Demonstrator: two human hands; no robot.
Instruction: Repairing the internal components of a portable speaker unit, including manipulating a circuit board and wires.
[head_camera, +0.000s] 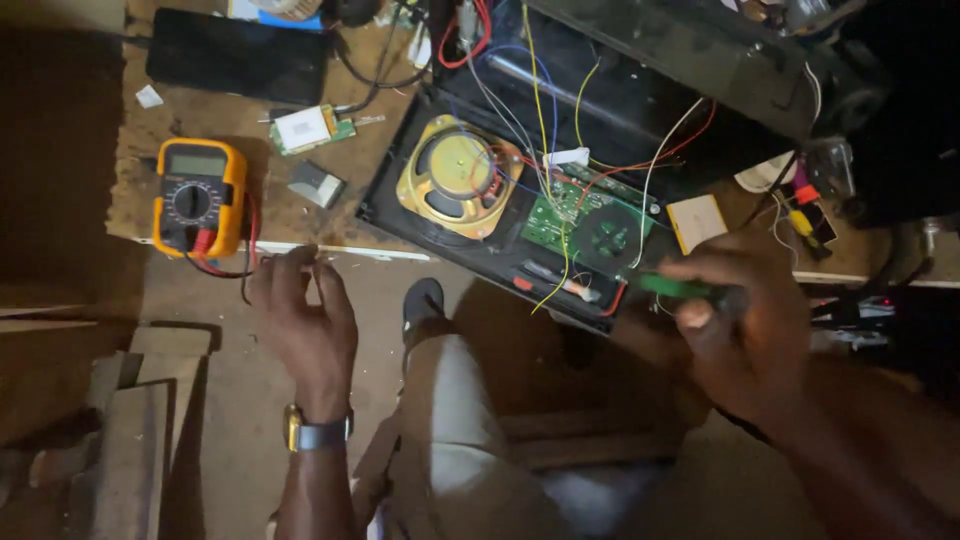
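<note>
Nearest the camera, the left hand (305, 325) hangs loosely curled at the bench edge, pinching what looks like a thin probe lead; a metal watch (318, 432) bands the wrist. Far left lies an orange-cased multimeter (198, 196) with red and black leads on the rough wooden bench (270, 215). Centre, the opened black radio case (520, 190) exposes a gold-framed round speaker (458, 178), a green circuit board (580, 222) and loose coloured wires; disassembly appears done, reassembly not. At right, the right hand (745, 325) grips a green-handled screwdriver (680, 288) just beside the board.
</note>
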